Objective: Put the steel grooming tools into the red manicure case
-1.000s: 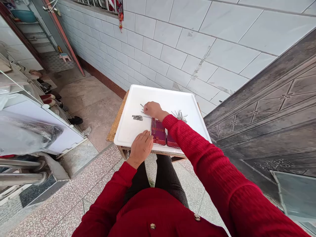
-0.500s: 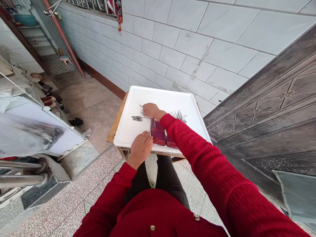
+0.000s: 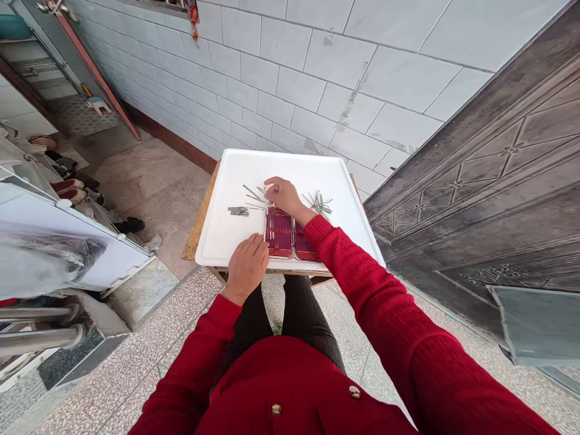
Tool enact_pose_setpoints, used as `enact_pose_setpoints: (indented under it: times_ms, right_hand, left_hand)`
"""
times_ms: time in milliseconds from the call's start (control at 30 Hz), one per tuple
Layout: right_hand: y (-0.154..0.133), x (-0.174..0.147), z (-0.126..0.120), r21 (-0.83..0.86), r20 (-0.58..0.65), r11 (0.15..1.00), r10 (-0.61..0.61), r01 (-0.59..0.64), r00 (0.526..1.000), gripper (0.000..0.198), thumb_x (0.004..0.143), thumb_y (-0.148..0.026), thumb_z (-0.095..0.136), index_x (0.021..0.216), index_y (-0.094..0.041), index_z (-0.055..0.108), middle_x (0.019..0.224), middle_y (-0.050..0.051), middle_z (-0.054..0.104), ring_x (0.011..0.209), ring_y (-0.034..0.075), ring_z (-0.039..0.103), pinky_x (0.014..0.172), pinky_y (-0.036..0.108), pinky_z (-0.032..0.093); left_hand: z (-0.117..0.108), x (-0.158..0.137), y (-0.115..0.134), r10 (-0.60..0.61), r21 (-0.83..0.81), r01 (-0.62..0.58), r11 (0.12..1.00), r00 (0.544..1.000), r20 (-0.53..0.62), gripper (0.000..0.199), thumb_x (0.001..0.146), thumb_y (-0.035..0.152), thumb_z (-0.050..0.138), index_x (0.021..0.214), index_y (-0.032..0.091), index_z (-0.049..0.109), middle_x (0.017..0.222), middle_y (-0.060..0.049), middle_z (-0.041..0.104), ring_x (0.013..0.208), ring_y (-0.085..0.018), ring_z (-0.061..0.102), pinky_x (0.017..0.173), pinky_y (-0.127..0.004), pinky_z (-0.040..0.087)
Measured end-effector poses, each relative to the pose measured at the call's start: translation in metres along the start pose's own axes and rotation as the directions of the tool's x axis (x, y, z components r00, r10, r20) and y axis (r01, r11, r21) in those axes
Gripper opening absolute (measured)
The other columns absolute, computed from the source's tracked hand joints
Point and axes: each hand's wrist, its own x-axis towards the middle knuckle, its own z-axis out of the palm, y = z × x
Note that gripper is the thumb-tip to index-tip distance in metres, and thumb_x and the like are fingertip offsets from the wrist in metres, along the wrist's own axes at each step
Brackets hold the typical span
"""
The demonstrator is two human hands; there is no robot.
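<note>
An unfolded manicure case (image 3: 280, 244) with a dark red lining and a row of elastic loops lies at the tray's front edge. Slim metal tools stand in its left loops. My left hand (image 3: 248, 261) rests flat against the case's left edge, fingers stretched out. Beyond the case, my right hand (image 3: 284, 194) hovers over the tray with thumb and fingers apart, beside thin metal manicure tools (image 3: 254, 197). Nail clippers (image 3: 238, 211) lie to the left. A pile of scissors and nippers (image 3: 321, 204) sits right of my right hand. My right forearm hides part of the case.
The white tray (image 3: 240, 166) rests on a small wooden table (image 3: 193, 244). A tiled wall (image 3: 281, 78) stands behind it, and a dark metal door (image 3: 475, 199) is on the right. Shoes (image 3: 67, 188) and a white cabinet (image 3: 122, 266) are at left.
My right hand has lifted slightly from the thin tools and its fingers have spread, so more of those tools show. My left hand stays by the case. The view has shifted a little.
</note>
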Motion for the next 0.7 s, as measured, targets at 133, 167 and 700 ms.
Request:
enact_pose_setpoints:
  times_ms: [133, 167, 700]
  right_hand:
    - [0.016, -0.018, -0.006, 0.239, 0.030, 0.968, 0.073, -0.078, 0.997, 0.030, 0.077, -0.012, 0.063, 0.106, -0.017, 0.065, 0.061, -0.007, 0.064, 0.052, 0.010, 0.060, 0.050, 0.019, 0.045]
    - [0.019, -0.022, -0.007, 0.273, 0.035, 0.958, 0.076, -0.083, 0.996, 0.030, 0.076, -0.013, 0.064, 0.105, -0.017, 0.065, 0.059, -0.007, 0.063, 0.051, 0.010, 0.059, 0.049, 0.018, 0.045]
    - [0.032, -0.041, -0.008, 0.271, 0.007, 0.961, 0.059, -0.058, 0.998, 0.019, 0.077, -0.011, 0.068, 0.094, -0.019, 0.064, 0.059, -0.007, 0.065, 0.049, 0.010, 0.062, 0.048, 0.018, 0.048]
  left_hand:
    - [-0.001, 0.002, 0.000, -0.006, 0.000, 0.006, 1.000, 1.000, 0.000, 0.024, 0.101, 0.015, 0.051, 0.116, 0.019, 0.069, 0.124, -0.013, 0.075, 0.124, -0.029, 0.068, 0.101, -0.047, 0.058]
    - [-0.001, 0.002, 0.001, -0.010, -0.003, 0.010, 1.000, 1.000, 0.004, 0.024, 0.101, 0.016, 0.051, 0.117, 0.020, 0.069, 0.124, -0.013, 0.075, 0.124, -0.029, 0.069, 0.101, -0.048, 0.058]
    - [-0.003, 0.003, -0.001, -0.013, 0.012, 0.013, 1.000, 1.000, 0.016, 0.025, 0.101, 0.017, 0.052, 0.120, 0.021, 0.068, 0.126, -0.012, 0.075, 0.125, -0.028, 0.068, 0.102, -0.047, 0.057]
